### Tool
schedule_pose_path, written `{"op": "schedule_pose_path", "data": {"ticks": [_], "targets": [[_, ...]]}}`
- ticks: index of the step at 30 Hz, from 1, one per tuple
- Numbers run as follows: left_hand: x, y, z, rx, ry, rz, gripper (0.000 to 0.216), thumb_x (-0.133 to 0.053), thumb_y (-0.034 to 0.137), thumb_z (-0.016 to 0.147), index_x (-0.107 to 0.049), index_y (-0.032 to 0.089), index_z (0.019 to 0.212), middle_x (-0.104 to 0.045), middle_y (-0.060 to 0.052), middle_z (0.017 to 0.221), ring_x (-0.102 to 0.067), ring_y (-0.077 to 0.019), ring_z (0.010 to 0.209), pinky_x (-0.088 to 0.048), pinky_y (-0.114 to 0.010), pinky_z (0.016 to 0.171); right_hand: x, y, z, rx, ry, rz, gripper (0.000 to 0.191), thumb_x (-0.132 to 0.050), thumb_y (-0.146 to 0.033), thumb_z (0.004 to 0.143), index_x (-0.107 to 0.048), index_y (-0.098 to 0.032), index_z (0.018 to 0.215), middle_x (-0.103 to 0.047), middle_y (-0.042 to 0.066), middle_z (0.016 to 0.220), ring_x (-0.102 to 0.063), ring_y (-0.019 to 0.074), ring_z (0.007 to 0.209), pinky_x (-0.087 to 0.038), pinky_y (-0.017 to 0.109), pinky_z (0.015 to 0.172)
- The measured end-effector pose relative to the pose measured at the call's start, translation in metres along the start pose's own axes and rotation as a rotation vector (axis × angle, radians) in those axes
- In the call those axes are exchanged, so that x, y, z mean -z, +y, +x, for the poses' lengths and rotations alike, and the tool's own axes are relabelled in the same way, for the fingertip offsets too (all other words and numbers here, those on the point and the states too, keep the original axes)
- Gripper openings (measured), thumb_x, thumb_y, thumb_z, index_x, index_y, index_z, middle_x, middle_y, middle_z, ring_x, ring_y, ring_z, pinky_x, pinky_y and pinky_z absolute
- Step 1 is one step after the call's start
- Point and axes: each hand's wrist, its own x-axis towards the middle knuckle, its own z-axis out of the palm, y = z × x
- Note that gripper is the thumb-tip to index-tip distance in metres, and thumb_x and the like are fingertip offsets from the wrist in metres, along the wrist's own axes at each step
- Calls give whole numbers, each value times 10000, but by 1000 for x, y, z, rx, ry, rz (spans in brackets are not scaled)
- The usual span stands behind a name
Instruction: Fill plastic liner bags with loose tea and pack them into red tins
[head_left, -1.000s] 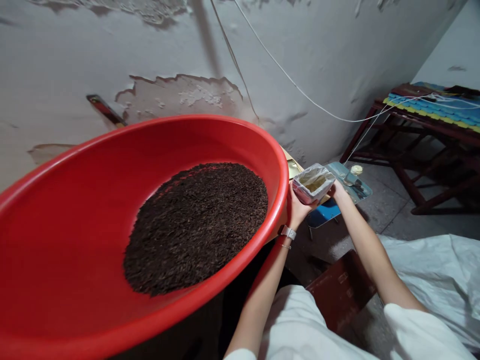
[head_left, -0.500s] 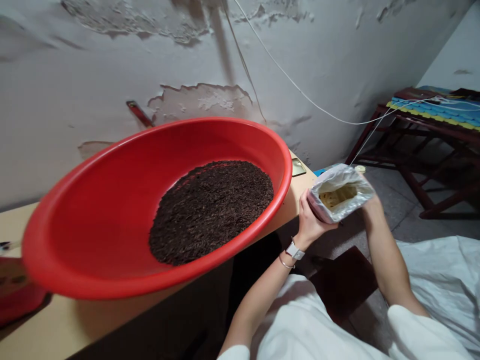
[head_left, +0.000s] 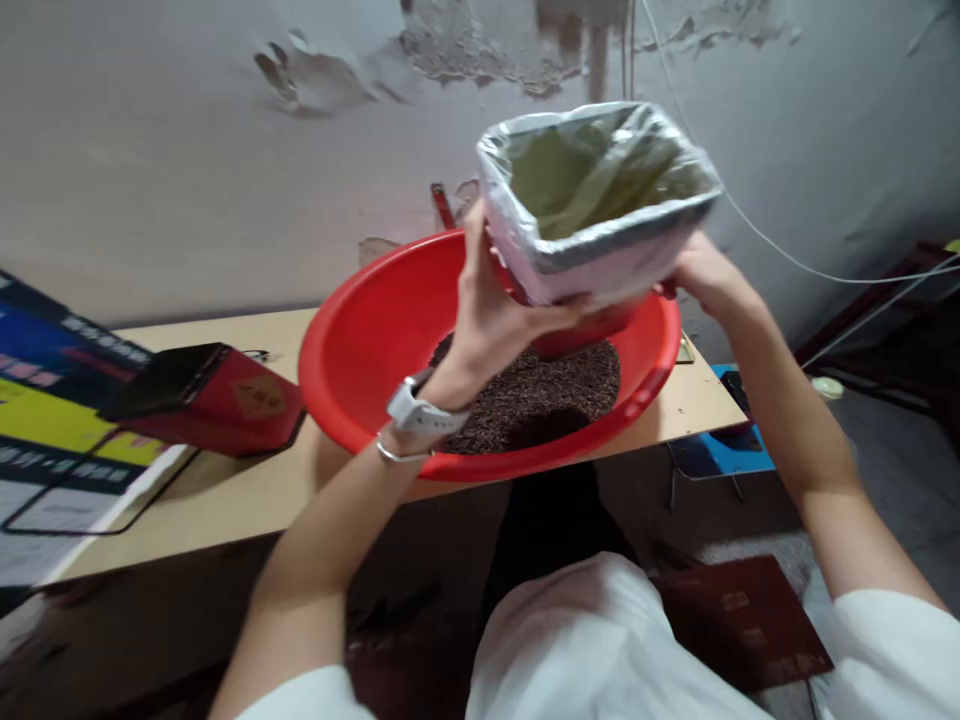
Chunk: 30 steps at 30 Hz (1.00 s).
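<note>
A square box lined with a silvery plastic bag (head_left: 592, 200) is held up in front of me, above a big red basin (head_left: 352, 350). My left hand (head_left: 495, 310), with a white watch on the wrist, grips the box's left side. My right hand (head_left: 701, 275) grips its right side. The bag's mouth is open and its inside looks yellowish-green. The basin rests on a light wooden table (head_left: 247, 490) and holds a heap of dark brown tea leaves (head_left: 540, 400).
A red box with a dark lid (head_left: 217, 400) lies on the table left of the basin, beside a colourful printed sheet (head_left: 52, 400). A peeling wall stands behind. A dark red box (head_left: 742, 620) lies on the floor at lower right, a blue stool (head_left: 720, 450) beyond it.
Both hands have lifted the lined box from low on the right up over the basin. The view has swung left, so more of the table and the red box show.
</note>
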Motion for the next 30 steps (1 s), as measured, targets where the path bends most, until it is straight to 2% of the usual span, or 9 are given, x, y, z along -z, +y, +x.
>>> {"op": "schedule_pose_path", "data": {"ticks": [3, 5, 7, 10, 15, 18, 22, 25, 30], "targets": [[46, -77, 16, 83, 21, 274, 1048, -829, 633, 525, -392, 155, 1348, -469, -97, 1375, -434, -375, 1372, -318, -588, 1138, -63, 3, 36, 69, -218, -359, 315, -626, -333, 905, -640, -117, 675, -571, 8, 561, -578, 102, 575, -497, 247, 634], [72, -128, 13, 157, 61, 383, 1050, -883, 561, 459, -429, 174, 1323, -488, -121, 1382, -442, -389, 1365, -317, -579, 1156, -106, 23, 55, 51, -338, -619, 288, -653, -369, 877, -644, -154, 685, -634, 53, 626, -635, 179, 655, -540, 330, 702], [92, -170, 2, 251, 108, 455, 1079, -924, 473, 397, -429, 189, 1313, -500, -145, 1385, -466, -393, 1341, -343, -581, 1147, -144, 49, 71, 55, -466, -899, 188, -712, -357, 825, -688, -171, 827, -706, 106, 863, -677, 273, 904, -531, 401, 864], [113, -206, -12, 395, 259, 497, 1081, -942, 376, 396, -396, 185, 1309, -516, -183, 1368, -501, -389, 1303, -389, -581, 1116, -185, 81, 96, 69, -573, -1095, 455, -761, -413, 770, -666, -174, 1146, -626, 172, 1268, -559, 379, 1228, -454, 479, 1020], [131, -216, -19, 439, 468, 526, 1047, -942, 418, 453, -354, 195, 1290, -504, -192, 1366, -513, -367, 1295, -420, -551, 1097, -235, 100, 139, 128, -540, -1060, 583, -474, -482, 966, -473, -132, 1432, -402, 218, 1517, -391, 353, 1396, -341, 479, 1113], [136, -215, -21, 452, 457, 554, 1060, -948, 406, 468, -337, 199, 1310, -491, -207, 1375, -486, -394, 1319, -405, -575, 1099, -268, 105, 145, 132, -580, -1012, 645, -421, -596, 966, -473, -172, 1449, -463, 180, 1492, -430, 315, 1372, -338, 456, 1114], [134, -217, -23, 424, 436, 602, 1111, -960, 341, 461, -315, 203, 1354, -464, -208, 1403, -453, -402, 1351, -374, -574, 1130, -308, 114, 119, 137, -696, -989, 662, -402, -720, 919, -563, -285, 1391, -550, 117, 1432, -484, 329, 1320, -329, 533, 1098], [130, -219, -22, 398, 422, 596, 1126, -965, 322, 459, -314, 211, 1370, -468, -194, 1402, -450, -402, 1354, -374, -572, 1134, -320, 117, 94, 202, -787, -1029, 706, -456, -784, 853, -596, -311, 1359, -536, 131, 1434, -460, 378, 1325, -311, 620, 1073], [122, -218, -22, 404, 362, 544, 1126, -961, 238, 451, -329, 219, 1382, -468, -182, 1406, -434, -410, 1359, -364, -589, 1135, -310, 108, 67, 389, -880, -1147, 739, -670, -687, 777, -561, -287, 1388, -513, 136, 1437, -433, 384, 1332, -358, 599, 1060]]}}
